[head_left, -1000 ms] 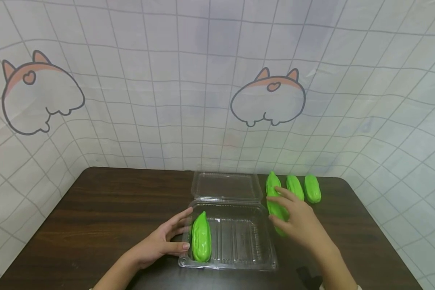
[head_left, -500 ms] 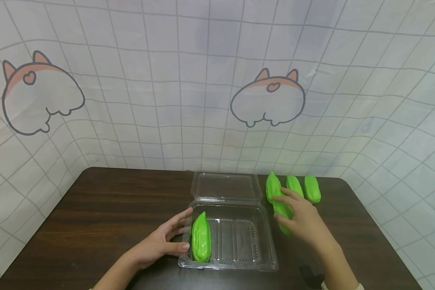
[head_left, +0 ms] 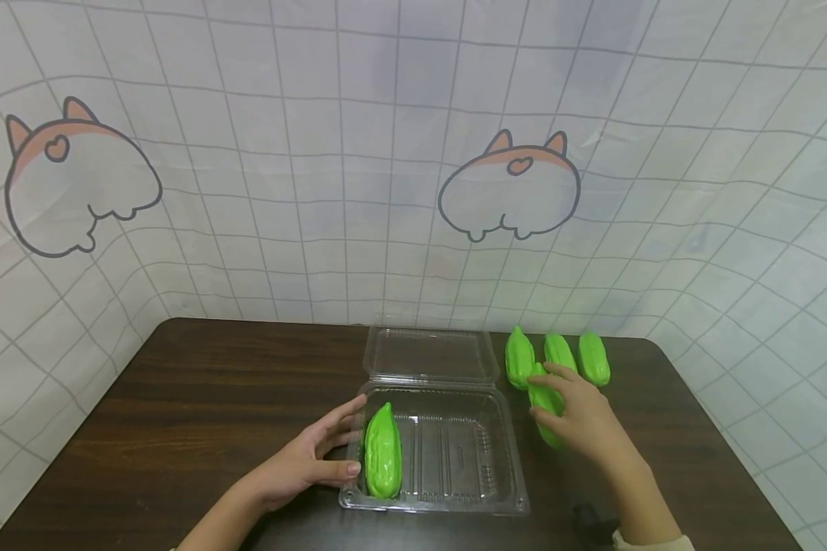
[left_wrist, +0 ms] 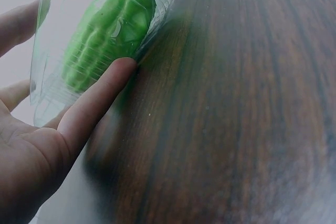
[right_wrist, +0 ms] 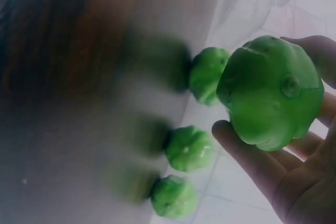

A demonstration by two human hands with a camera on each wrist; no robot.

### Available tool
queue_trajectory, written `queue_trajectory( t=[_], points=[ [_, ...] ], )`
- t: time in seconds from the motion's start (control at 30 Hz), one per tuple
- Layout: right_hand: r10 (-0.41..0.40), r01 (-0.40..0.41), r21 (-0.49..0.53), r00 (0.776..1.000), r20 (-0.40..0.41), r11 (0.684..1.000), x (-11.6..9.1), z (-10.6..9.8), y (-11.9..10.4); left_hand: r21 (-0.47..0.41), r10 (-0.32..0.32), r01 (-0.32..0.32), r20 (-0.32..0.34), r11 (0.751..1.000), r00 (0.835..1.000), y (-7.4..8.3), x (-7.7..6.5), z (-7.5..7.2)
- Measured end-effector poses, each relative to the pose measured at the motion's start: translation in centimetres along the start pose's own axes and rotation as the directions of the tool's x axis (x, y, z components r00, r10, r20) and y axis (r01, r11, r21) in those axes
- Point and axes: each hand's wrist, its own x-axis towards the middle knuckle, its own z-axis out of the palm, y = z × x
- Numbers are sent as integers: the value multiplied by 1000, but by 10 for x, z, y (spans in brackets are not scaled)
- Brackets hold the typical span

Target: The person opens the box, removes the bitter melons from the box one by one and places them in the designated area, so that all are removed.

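Note:
In the head view, my right hand [head_left: 579, 413] holds a light green bitter melon [head_left: 546, 398] above the table, right of a clear plastic box [head_left: 455, 505]. The right wrist view shows that bitter melon [right_wrist: 273, 95] end-on, with thumb and fingers bent round its sides. Another bitter melon [head_left: 384, 455] lies lengthwise along the box's left side. My left hand [head_left: 310, 459] touches the box's left wall, its fingers fairly straight and spread. Up close in the left wrist view, the thumb [left_wrist: 100, 95] rests against the clear wall, outside the bumpy melon [left_wrist: 113, 35].
Three more bitter melons stand in a row at the back right: left [head_left: 519, 358], middle [head_left: 559, 353] and right [head_left: 595, 358]. The box's hinged lid [head_left: 430, 353] lies open behind it. A gridded white curtain [head_left: 365, 191] hangs beyond the dark wooden table [head_left: 200, 413].
My right hand has shifted slightly right with the bitter melon, away from the melon behind it. My left hand, the box and the melon inside have stayed put.

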Motion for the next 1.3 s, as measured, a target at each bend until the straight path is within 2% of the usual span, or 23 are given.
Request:
queue_trajectory(
  t=[0.7, 1.3],
  points=[
    [45, -44, -22, 998, 50, 999, 0, 7, 18, 2, 10, -10, 8, 1000, 1000, -1, 0, -1],
    [61, -59, -19, 992, 114, 998, -1, 6, 20, 2, 8, -8, 4, 1000, 1000, 1, 0, 0]
  ],
)
